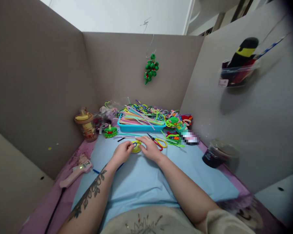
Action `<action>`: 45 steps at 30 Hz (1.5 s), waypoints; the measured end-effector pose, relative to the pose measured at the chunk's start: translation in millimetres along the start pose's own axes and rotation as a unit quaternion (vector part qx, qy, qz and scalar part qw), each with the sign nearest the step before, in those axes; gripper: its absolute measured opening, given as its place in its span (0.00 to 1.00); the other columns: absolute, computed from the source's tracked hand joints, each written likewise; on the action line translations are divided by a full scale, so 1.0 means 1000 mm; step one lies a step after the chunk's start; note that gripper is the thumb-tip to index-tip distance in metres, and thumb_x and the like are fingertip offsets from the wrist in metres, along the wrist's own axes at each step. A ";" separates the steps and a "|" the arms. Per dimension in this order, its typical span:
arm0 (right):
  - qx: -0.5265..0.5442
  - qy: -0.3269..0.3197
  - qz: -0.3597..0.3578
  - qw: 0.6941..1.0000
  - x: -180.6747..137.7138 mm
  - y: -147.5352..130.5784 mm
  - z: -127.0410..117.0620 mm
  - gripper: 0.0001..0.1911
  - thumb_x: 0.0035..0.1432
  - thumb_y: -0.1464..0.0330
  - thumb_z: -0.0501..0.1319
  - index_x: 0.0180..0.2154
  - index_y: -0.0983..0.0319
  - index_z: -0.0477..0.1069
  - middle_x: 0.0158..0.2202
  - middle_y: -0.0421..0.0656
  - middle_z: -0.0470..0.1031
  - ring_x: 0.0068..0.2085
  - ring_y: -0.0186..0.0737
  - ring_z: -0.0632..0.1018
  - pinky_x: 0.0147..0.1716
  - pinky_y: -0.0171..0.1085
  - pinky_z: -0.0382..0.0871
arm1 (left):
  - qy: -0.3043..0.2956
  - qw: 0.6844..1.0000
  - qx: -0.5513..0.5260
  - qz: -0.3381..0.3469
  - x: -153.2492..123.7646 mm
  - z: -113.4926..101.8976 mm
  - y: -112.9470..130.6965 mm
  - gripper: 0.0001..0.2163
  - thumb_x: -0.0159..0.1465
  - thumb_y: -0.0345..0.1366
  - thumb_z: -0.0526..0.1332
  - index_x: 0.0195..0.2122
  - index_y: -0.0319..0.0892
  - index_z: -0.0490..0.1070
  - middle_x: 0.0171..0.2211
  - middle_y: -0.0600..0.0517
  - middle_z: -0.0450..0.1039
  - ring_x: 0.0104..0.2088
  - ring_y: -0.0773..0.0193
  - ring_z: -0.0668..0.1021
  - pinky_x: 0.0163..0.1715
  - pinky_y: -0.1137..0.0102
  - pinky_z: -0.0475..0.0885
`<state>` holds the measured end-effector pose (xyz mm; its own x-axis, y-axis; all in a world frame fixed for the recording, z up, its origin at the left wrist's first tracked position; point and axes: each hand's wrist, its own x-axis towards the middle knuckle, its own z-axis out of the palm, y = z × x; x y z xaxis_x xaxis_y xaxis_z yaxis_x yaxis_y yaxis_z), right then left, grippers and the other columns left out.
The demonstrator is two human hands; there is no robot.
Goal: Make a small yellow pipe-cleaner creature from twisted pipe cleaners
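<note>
View: one camera, worn on the person's head.
Facing: forward and down over the desk, toward the grey panels that close it in.
Nearness: close; both forearms run up from the bottom edge.
Shared area: none, a single view.

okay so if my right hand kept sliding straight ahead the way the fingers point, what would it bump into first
Probably the scissors with red and yellow handles, lying just beyond the right hand; the blue tray of pipe cleaners comes after. Depth is hard to judge.
</note>
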<state>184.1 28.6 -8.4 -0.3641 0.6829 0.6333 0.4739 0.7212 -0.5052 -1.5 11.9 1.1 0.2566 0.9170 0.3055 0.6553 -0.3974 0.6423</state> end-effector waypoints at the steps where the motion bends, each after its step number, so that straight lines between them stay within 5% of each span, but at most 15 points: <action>1: -0.015 0.020 0.030 0.999 0.001 0.006 -0.004 0.17 0.53 0.75 0.56 0.45 0.59 0.70 0.42 0.46 0.71 0.43 0.42 0.71 0.44 0.43 0.65 | 0.005 1.000 0.002 -0.006 0.000 0.000 -0.001 0.13 0.61 0.42 0.51 0.26 0.41 0.67 0.23 0.54 0.67 0.25 0.66 0.68 0.26 0.73 0.59; 5: -0.021 0.080 0.127 0.988 0.005 0.019 -0.021 0.08 0.52 0.74 0.57 0.34 0.61 0.73 0.33 0.44 0.72 0.33 0.38 0.72 0.36 0.38 0.67 | 0.013 1.000 0.011 -0.021 0.001 0.001 -0.004 0.13 0.61 0.42 0.51 0.28 0.41 0.68 0.24 0.54 0.69 0.26 0.66 0.69 0.25 0.73 0.59; 12: 0.011 -0.044 -0.012 0.999 0.001 -0.007 -0.009 0.12 0.53 0.73 0.59 0.41 0.59 0.73 0.38 0.44 0.72 0.42 0.39 0.72 0.42 0.39 0.65 | 0.019 0.983 0.165 0.073 -0.006 0.002 0.013 0.09 0.63 0.36 0.52 0.30 0.41 0.69 0.30 0.50 0.71 0.32 0.63 0.71 0.31 0.71 0.62; 26: -0.027 -0.075 -0.023 0.997 -0.001 -0.012 -0.009 0.06 0.55 0.75 0.56 0.32 0.61 0.72 0.30 0.42 0.71 0.35 0.38 0.70 0.37 0.37 0.64 | 0.018 0.948 0.274 0.160 -0.012 0.006 0.018 0.06 0.63 0.31 0.53 0.33 0.41 0.69 0.32 0.47 0.69 0.37 0.57 0.70 0.35 0.67 0.64; 30: -0.023 -0.044 -0.007 0.999 -0.001 -0.014 -0.004 0.07 0.55 0.75 0.54 0.30 0.61 0.69 0.29 0.42 0.69 0.34 0.38 0.69 0.36 0.36 0.63 | 0.059 0.948 0.275 0.146 -0.013 0.005 0.022 0.07 0.63 0.33 0.52 0.34 0.42 0.70 0.31 0.47 0.70 0.37 0.58 0.71 0.37 0.67 0.65; 34: 0.041 0.046 0.077 0.995 0.002 -0.009 -0.001 0.06 0.54 0.72 0.54 0.27 0.62 0.68 0.28 0.41 0.69 0.32 0.37 0.69 0.32 0.35 0.61 | 0.174 0.959 0.176 0.138 -0.018 0.006 0.027 0.09 0.63 0.35 0.54 0.42 0.42 0.69 0.41 0.45 0.70 0.44 0.58 0.71 0.43 0.66 0.65; 37: 0.175 0.120 0.187 0.959 0.006 -0.005 0.001 0.07 0.51 0.65 0.57 0.25 0.62 0.66 0.22 0.38 0.66 0.26 0.34 0.66 0.26 0.33 0.59 | 0.151 0.975 0.090 0.139 -0.020 0.012 0.029 0.07 0.62 0.36 0.54 0.36 0.42 0.71 0.36 0.48 0.72 0.40 0.61 0.73 0.41 0.68 0.67; 40: 0.354 0.132 0.270 0.886 0.008 -0.009 0.007 0.13 0.47 0.59 0.62 0.24 0.61 0.63 0.16 0.32 0.57 0.18 0.28 0.57 0.18 0.31 0.50 | 0.107 0.991 -0.007 0.078 -0.017 0.019 0.028 0.07 0.60 0.35 0.56 0.32 0.42 0.73 0.31 0.50 0.74 0.33 0.64 0.74 0.35 0.70 0.69; 45: 0.496 0.122 0.297 0.807 0.007 -0.023 0.025 0.16 0.41 0.59 0.66 0.26 0.62 0.64 0.17 0.32 0.59 0.17 0.26 0.57 0.17 0.29 0.49 | 0.165 0.979 -0.118 -0.011 -0.009 0.020 0.024 0.08 0.58 0.36 0.58 0.34 0.41 0.75 0.34 0.50 0.77 0.32 0.64 0.76 0.34 0.70 0.70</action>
<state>151.0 19.8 -6.9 -0.0837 0.9863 0.1424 -0.4116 0.0959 -0.9063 26.0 -5.7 0.1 -0.0248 0.8790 0.4762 0.4659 -0.4113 0.7834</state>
